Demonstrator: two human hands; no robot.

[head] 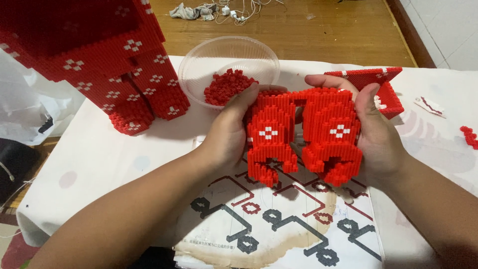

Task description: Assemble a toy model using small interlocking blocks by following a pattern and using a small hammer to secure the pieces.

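2 hands, left hand point(226, 132) and right hand point(371, 127), fingers closed around the red brick model point(303, 134) mid-frame; squeezing evenly should keep sections aligned.

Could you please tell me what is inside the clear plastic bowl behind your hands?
The clear plastic bowl holds a heap of small red bricks. The left hand covers the heap's near edge.

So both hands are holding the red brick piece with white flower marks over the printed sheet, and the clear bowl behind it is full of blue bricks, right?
Not quite. The head view shows the clear bowl holds red loose bricks, not blue. The rest stands: the left hand and right hand hold the red brick piece over the printed sheet.
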